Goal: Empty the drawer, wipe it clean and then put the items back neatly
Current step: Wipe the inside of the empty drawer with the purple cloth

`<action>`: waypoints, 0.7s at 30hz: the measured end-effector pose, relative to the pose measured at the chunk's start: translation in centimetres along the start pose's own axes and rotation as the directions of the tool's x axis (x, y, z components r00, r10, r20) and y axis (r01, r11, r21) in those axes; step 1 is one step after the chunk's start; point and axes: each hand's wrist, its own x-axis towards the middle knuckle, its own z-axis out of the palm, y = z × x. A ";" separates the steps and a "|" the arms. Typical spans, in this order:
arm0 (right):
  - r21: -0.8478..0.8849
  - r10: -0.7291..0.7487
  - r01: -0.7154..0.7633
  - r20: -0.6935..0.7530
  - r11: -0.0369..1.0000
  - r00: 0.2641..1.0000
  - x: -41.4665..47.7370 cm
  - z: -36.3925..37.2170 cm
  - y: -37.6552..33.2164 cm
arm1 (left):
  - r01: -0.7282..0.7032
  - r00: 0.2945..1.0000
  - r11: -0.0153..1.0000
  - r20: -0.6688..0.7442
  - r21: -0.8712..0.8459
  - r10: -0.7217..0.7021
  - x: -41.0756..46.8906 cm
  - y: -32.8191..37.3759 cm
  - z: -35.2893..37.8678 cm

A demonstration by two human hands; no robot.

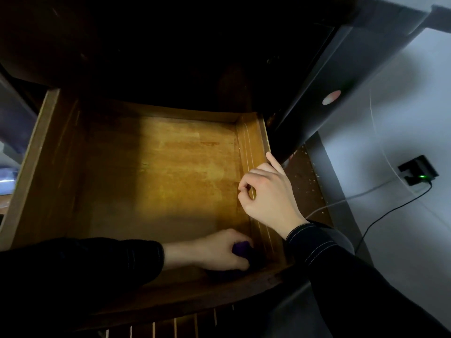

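The wooden drawer is pulled out below me, and its bare bottom holds no items. My left hand reaches into the near right corner and grips a dark purple cloth against the drawer floor. Most of the cloth is hidden under my fingers and in shadow. My right hand rests on the drawer's right side wall, with its fingers curled over the rim and its index finger stretched along the edge.
A dark cabinet body overhangs the drawer's back. To the right stand a dark panel and a pale wall with a black socket adapter, its green light lit, and trailing cables. Speckled floor shows beside the drawer.
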 end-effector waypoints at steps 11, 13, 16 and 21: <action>0.005 0.003 -0.003 -0.005 1.000 1.000 0.0 -0.1 0.0 | -0.007 1.000 1.000 0.029 -0.030 0.008 -0.6 0.1 -0.4; -0.002 0.006 -0.006 0.001 1.000 1.000 0.0 -0.1 -0.1 | -0.017 0.999 0.999 0.032 0.032 0.016 -0.5 0.2 -0.3; -0.002 0.007 -0.007 0.001 1.000 1.000 0.0 -0.1 0.0 | -0.182 0.982 0.972 0.020 -0.151 0.187 -1.3 0.9 -0.7; -0.006 0.008 -0.008 0.005 1.000 1.000 0.0 -0.2 -0.1 | -0.106 0.993 0.970 0.024 -0.220 0.114 -1.0 0.8 -0.6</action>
